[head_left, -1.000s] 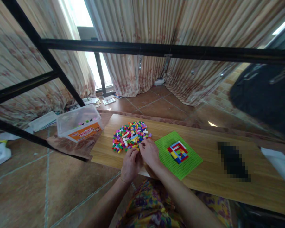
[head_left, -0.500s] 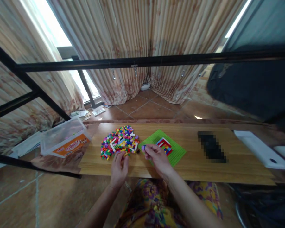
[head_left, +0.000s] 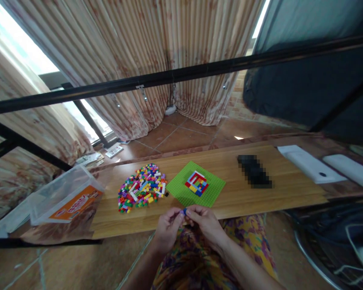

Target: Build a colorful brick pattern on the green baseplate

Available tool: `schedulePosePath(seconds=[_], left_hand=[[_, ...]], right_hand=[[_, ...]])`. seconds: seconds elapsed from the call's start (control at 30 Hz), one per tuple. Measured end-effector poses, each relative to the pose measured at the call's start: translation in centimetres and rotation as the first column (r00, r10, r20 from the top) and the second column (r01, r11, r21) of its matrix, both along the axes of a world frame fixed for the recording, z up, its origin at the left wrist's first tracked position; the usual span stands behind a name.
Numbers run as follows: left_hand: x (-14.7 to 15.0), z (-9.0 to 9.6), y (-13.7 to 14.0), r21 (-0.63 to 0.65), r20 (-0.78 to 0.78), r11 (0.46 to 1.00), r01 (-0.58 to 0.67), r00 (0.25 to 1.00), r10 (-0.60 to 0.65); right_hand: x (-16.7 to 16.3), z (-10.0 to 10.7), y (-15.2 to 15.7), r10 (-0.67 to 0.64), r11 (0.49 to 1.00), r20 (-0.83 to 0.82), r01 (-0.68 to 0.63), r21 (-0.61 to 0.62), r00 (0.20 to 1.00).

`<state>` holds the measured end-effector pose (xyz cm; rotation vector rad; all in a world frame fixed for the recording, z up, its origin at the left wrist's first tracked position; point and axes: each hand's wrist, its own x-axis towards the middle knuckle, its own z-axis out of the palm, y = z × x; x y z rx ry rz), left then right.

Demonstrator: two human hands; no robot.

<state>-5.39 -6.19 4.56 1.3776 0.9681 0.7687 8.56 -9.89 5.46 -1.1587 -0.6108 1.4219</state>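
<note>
Low in the middle of the frame, the left hand (head_left: 167,230) and the right hand (head_left: 206,224) meet fingertip to fingertip, together pinching one small blue-purple brick (head_left: 183,211) between them; the piece is too small to tell more. Both hands hover at the near edge of the wooden table (head_left: 260,197), above a lap in flowered cloth (head_left: 196,257).

Just above the hands lies one green baseplate (head_left: 196,188), turned cornerwise, with one small build of red, white, yellow and blue bricks (head_left: 196,183) pressed on near its centre. To its left, nearly touching it, sits one heap of loose coloured bricks (head_left: 141,187), too many to count.

At the left edge of the frame one clear plastic tub (head_left: 65,197) with an orange label rests tilted at the table's end. Right of the baseplate is one dark blurred object (head_left: 254,171), and toward the right edge lie two flat white slabs (head_left: 310,164), side by side. One black metal bar (head_left: 181,74) crosses the upper frame before striped curtains (head_left: 157,44).
</note>
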Motion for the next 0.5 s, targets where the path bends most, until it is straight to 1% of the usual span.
schedulePosePath(seconds=[0.07, 0.1, 0.17, 0.23, 0.3, 0.4, 0.5], left_hand=[[0.1, -0.1, 0.3, 0.009, -0.028, 1.000, 0.024, 0.999, -0.023], [0.0, -0.1, 0.6, 0.027, -0.049, 0.999, 0.023, 0.999, -0.021], [-0.3, -0.2, 1.4, 0.100, -0.117, 0.995, 0.011, 0.993, 0.001], [-0.9, -0.2, 2.4, 0.206, -0.201, 0.979, 0.007, 0.979, 0.035], [-1.6, -0.3, 3.4, 0.296, -0.261, 0.955, 0.006, 0.962, 0.075], [-2.3, -0.6, 4.5, 0.373, -0.288, 0.928, -0.011, 0.949, 0.126], [-2.5, -1.2, 4.9, 0.411, -0.281, 0.912, -0.022, 0.948, 0.150]], right_hand=[[0.9, -0.2, -0.1, -0.038, 0.999, -0.004, 0.038, -0.024, 0.999], [1.6, -0.3, 0.0, -0.076, 0.996, 0.023, 0.077, -0.035, 0.997], [3.4, -0.5, 0.3, -0.184, 0.981, 0.132, 0.191, -0.040, 0.974], [5.5, -0.9, 0.9, -0.285, 0.955, 0.280, 0.296, 0.003, 0.917], [7.6, -1.2, 1.6, -0.365, 0.924, 0.414, 0.379, 0.051, 0.834], [10.0, -1.3, 2.7, -0.357, 0.924, 0.612, 0.361, 0.124, 0.705], [11.3, -1.1, 4.3, -0.309, 0.943, 0.746, 0.293, 0.159, 0.590]])
